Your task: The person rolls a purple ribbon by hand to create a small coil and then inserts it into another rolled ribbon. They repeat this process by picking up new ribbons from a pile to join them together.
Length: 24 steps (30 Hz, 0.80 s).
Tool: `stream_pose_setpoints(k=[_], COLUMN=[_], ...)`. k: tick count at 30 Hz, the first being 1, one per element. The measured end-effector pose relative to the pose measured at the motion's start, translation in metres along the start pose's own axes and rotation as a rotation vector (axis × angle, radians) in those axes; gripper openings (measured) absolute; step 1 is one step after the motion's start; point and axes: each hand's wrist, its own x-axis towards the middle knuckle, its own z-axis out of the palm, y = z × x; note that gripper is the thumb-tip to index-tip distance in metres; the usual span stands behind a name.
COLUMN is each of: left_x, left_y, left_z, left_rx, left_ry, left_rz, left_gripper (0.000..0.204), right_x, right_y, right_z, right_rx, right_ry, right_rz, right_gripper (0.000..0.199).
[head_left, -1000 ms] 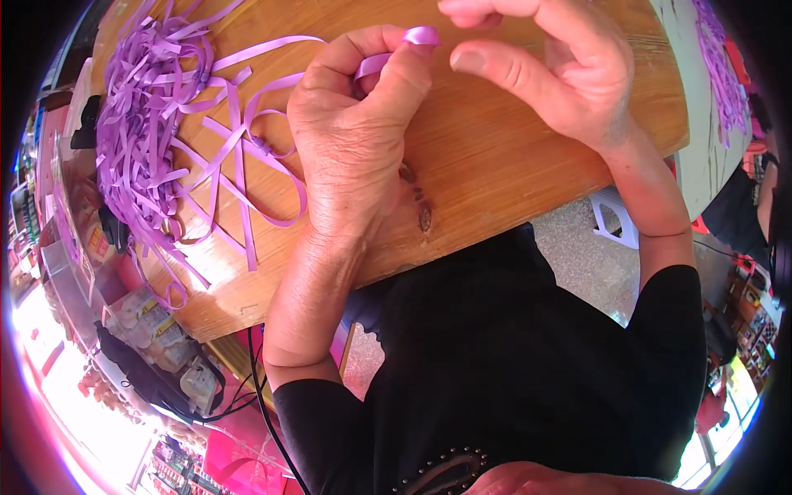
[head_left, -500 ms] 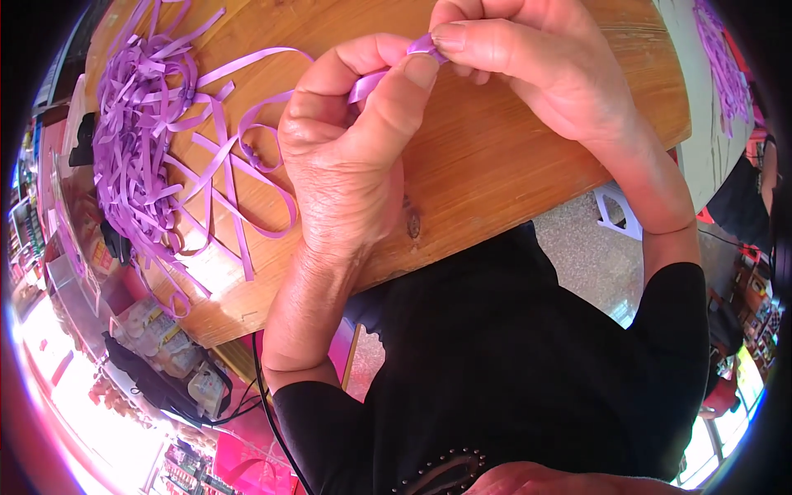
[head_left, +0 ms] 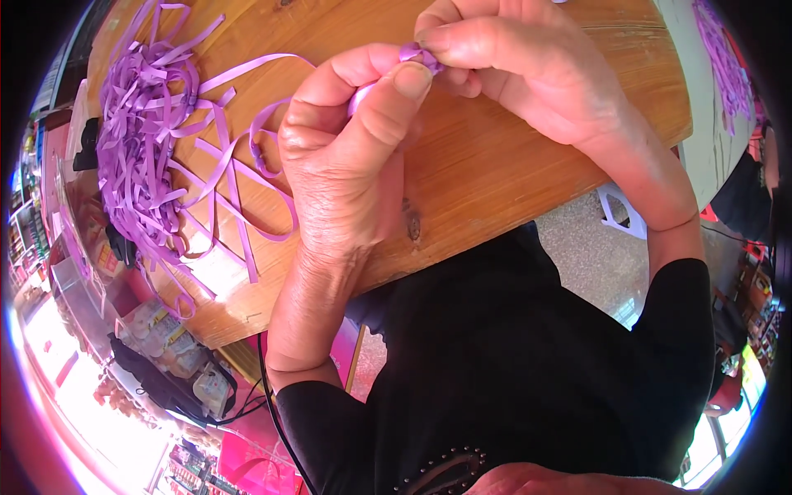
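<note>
Between my two hands is a narrow purple ribbon (head_left: 419, 56), folded or looped into a small knot-like bundle. My left hand (head_left: 351, 140) pinches it between thumb and forefinger, and part of the ribbon shows inside the curled fingers. The thumb and forefinger of my right hand (head_left: 528, 66) close on the bundle's right side. Just how the ribbon is looped is partly hidden by the fingertips. To the left lies a large tangled heap of purple ribbons (head_left: 148, 140), with loose strands reaching across the wood toward my left wrist.
The wooden table (head_left: 495, 198) has its near edge close to my body. More purple ribbons (head_left: 726, 66) lie on a pale surface at the far right. A white plastic stool (head_left: 623, 213) stands on the floor beyond the edge. Dark bags and boxes crowd the lower left.
The ribbon between my fingertips now shows a tighter, darker loop. My right hand has shifted slightly left and down, its fingers bent differently. Both hands still pinch the ribbon.
</note>
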Motion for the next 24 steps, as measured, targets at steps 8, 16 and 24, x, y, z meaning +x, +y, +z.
stream_pose_setpoints(k=[8,16,24], left_x=[0.003,0.003,0.002], left_y=[-0.001,-0.001,0.000], left_z=[-0.012,-0.012,-0.013], left_rx=[-0.233,-0.206,-0.140], left_ry=[-0.085,-0.133,-0.117], left_rz=[-0.076,-0.106,-0.081], left_gripper=[0.013,0.017,0.015], right_x=[0.010,-0.018,-0.021], right_y=[0.021,-0.003,-0.012], right_z=[0.007,0.010,0.007], right_rx=[-0.163,-0.444,-0.663], right_ry=[-0.060,0.157,0.168], right_rz=[-0.989,-0.652,-0.721], right_gripper=[0.009,0.014,0.018])
